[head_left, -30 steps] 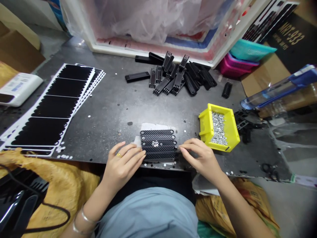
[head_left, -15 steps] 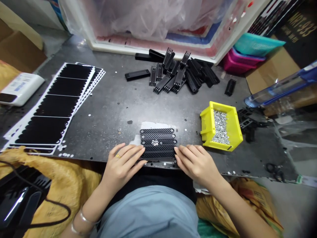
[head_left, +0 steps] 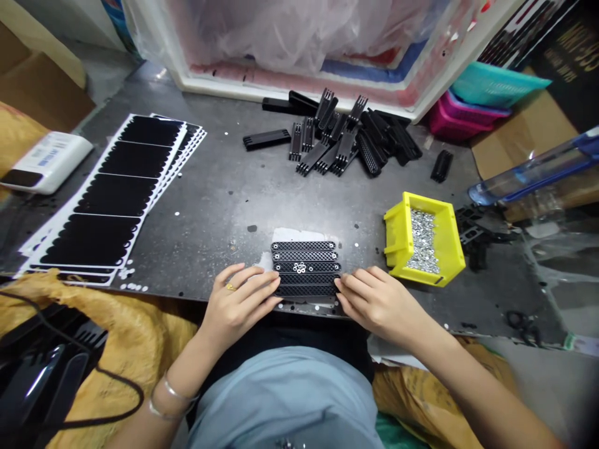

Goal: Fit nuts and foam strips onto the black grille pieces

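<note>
Several black, mesh-patterned strips (head_left: 306, 290) lie side by side at the front of the table. Small silver rings, like nuts or washers (head_left: 300, 267), sit in a loose cluster on the middle strip. More such rings sit at both ends of the upper strips. My left hand (head_left: 241, 305) touches the left ends of the lower strips, fingers stretched and thumb apart. At the right ends, my right hand (head_left: 374, 300) has its fingers bent together; anything between those fingertips is hidden.
A yellow bin (head_left: 448, 243) of small metal pieces stands right of the strips. Black plastic parts (head_left: 334, 137) are piled at the back, before a white-framed tray (head_left: 224, 92). Sheets with black cut-outs (head_left: 126, 165) lie left, near a white device (head_left: 56, 159). Scissors (head_left: 523, 324) lie front right.
The whole view has shifted slightly, so the table's contents appear a little further right. Both hands stay at the ends of the lower strips, with hardly any movement against them.
</note>
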`<state>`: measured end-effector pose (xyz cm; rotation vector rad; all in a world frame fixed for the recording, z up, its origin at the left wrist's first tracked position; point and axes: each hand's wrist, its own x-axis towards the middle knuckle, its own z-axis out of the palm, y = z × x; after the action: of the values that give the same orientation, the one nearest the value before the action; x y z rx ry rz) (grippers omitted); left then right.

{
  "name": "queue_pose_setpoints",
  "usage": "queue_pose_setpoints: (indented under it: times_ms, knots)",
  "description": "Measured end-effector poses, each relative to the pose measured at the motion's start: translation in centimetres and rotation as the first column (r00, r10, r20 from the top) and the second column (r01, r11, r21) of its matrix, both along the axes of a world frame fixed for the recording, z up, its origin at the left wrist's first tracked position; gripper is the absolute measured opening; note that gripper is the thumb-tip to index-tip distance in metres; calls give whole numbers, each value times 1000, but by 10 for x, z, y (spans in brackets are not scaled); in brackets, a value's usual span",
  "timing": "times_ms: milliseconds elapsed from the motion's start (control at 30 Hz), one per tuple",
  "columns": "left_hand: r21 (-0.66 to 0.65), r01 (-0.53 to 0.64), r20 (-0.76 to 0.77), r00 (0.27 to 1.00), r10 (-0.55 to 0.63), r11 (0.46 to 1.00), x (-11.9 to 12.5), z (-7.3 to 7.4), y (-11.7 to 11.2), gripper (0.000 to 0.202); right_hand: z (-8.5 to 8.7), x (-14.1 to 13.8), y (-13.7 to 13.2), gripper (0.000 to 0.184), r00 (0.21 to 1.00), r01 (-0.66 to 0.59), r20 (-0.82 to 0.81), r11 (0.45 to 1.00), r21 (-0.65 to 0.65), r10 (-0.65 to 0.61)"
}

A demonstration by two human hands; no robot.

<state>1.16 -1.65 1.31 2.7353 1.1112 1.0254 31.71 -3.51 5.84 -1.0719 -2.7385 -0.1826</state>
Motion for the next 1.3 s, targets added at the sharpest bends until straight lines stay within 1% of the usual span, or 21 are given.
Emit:
queue_pose_setpoints:
  times_ms: [67,167,233,300,433,467,500,567,633,700,733,800,867,933,1000,1100,1167,1233,1300]
  knots:
    - [-15,-12,14,1000,12,1000,1,-1,-1,21,-1,-9,-9,22,994,103,-21,995,-15,-104]
    - [-28,-20,37,999,21,999,1,-4,-3,21,-5,-26,-22,23,956,290,-43,957,-4,-290]
    - [-32,-18,47,999,20,999,0,-6,-4,20,-7,-32,-27,26,938,345,-29,938,31,-344]
    - [-33,-18,54,998,20,999,0,-7,-4,20,-8,-30,-28,26,944,330,10,942,62,-331]
    - [-36,-13,62,998,15,999,1,-7,-3,18,-7,-24,-27,25,968,173,165,977,123,-192]
    - [-36,-8,64,998,11,999,1,-7,-2,18,-7,-26,-27,24,963,160,198,978,132,-184]
    - [-36,-4,65,998,7,999,1,-7,-2,17,-6,-29,-26,22,956,172,217,976,137,-199]
    - [-33,-3,69,998,5,999,0,-8,-2,16,-5,-37,-24,19,942,242,204,961,133,-265]
    - [-32,-6,69,998,9,999,0,-7,-2,16,-4,-42,-17,25,938,303,143,947,111,-317]
    - [-37,-12,66,998,14,999,1,-5,-3,15,-5,-42,-5,32,945,320,52,945,64,-323]
    - [-41,-15,63,998,18,999,2,-4,-3,15,-6,-41,1,30,945,326,-8,945,28,-326]
    - [-50,-21,52,998,24,999,7,1,-1,15,-11,-40,11,20,934,324,-137,944,-69,-330]
    - [-55,-28,28,999,30,998,16,6,4,14,-17,-42,17,16,915,290,-245,944,-155,-321]
    - [-57,-23,-8,1000,23,998,24,10,11,13,-22,-43,15,14,898,253,-317,947,-197,-306]
    - [-59,-4,-41,999,2,998,31,12,19,13,-22,-38,7,12,883,248,-356,947,-204,-307]
    - [-55,31,-66,997,-35,998,37,14,29,12,-18,-22,-11,10,874,281,-353,940,-194,-334]
    - [-43,39,-83,996,-43,998,38,16,32,11,-17,-12,-21,11,889,299,-313,942,-153,-333]
    - [-35,43,-100,994,-46,998,37,19,32,11,-17,-7,-29,11,923,284,-252,956,-67,-292]
    - [-34,35,-87,996,-38,999,31,21,28,9,-19,-8,-35,14,957,243,-174,969,35,-234]
